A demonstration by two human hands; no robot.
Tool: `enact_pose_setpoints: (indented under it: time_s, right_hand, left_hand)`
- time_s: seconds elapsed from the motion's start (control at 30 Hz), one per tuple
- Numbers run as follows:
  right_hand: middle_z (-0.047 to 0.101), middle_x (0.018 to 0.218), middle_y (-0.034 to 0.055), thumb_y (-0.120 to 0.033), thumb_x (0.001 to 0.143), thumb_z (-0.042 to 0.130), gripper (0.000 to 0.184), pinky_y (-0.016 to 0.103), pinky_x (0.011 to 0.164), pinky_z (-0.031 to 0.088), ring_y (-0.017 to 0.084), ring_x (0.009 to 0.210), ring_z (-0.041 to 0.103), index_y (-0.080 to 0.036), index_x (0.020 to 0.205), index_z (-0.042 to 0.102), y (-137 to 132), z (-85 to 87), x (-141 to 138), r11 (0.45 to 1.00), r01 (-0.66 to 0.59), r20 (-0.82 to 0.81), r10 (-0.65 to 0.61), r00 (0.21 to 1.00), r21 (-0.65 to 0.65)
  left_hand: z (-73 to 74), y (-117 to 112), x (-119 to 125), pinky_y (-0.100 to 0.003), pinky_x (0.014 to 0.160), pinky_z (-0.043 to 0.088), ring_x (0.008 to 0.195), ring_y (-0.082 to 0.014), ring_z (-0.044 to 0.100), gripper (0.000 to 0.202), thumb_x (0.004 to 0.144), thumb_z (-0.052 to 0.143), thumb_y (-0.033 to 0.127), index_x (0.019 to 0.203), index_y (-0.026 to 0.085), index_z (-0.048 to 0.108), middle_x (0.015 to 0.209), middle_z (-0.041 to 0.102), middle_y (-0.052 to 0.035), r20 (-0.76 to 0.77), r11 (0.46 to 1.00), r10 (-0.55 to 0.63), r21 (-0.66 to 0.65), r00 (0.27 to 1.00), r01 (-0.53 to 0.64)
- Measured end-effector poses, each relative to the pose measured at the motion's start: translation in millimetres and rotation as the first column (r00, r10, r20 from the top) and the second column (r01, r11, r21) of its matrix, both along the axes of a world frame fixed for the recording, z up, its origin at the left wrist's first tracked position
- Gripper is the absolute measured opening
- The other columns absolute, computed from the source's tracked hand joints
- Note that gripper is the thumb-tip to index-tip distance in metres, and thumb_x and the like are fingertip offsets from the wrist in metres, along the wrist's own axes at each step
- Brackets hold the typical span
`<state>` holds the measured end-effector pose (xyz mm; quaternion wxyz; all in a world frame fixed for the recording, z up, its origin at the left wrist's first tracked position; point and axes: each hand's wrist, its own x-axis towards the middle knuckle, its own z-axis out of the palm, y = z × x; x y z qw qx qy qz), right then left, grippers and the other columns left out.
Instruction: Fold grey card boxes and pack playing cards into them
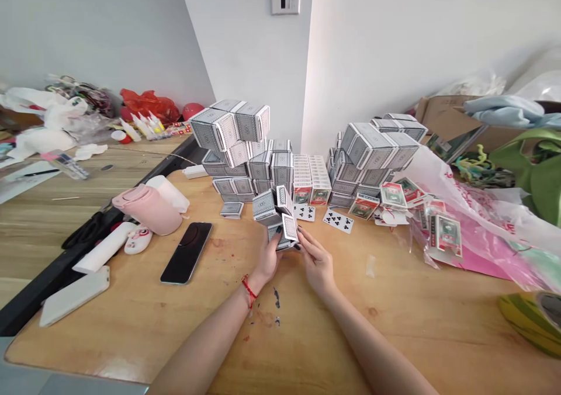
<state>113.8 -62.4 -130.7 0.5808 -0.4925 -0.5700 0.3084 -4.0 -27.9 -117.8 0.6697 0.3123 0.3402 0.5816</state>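
Observation:
Between my hands is a small structure of playing cards folded into joined boxes, with grey patterned backs outward and a flap standing up at its top. My left hand grips its lower left, thumb on the front. My right hand holds its lower right edge with the fingertips, which are partly hidden. Behind stand two stacks of similar card boxes, a left stack and a right stack. A folded card piece lies left of the held one. Face-up cards, among them a club card, lie just behind my right hand.
Rows of red-and-white card packs stand between the stacks. Loose card boxes and pink-printed plastic lie at right, with yellow tape nearer. At left are a black phone, a pink tumbler and a white slab.

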Motion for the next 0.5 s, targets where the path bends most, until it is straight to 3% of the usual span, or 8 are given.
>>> enact_pose_setpoints:
  time_s: [0.27,0.5]
  right_hand:
    - [0.057,0.119,0.0035,-0.031,0.079,0.054,0.032,0.04,0.097,0.041,0.024,0.112,0.052,-0.025,0.109,0.062,-2.0,8.1,2.6,1.0,0.006,0.011,-0.006,1.0,-0.006]
    - [0.059,0.117,0.0039,-0.033,0.076,0.056,0.032,0.039,0.089,0.049,0.025,0.112,0.052,-0.024,0.106,0.064,-6.7,10.0,-6.0,0.993,0.058,-0.095,-0.068,0.993,-0.104]
  left_hand:
    - [4.3,1.2,-0.2,-0.033,0.09,0.041,0.108,-0.0204,0.052,0.043,0.074,0.059,0.032,0.115,0.022,0.049,0.111,0.059,-0.0053,-0.096,0.998,0.017,0.065,0.995,-0.011]
    - [21.9,-4.4,-0.4,-0.033,0.095,0.038,0.113,-0.0226,0.047,0.024,0.077,0.054,0.034,0.091,0.016,0.061,0.114,0.057,-0.0066,-0.284,0.991,0.073,0.132,0.956,-0.036]
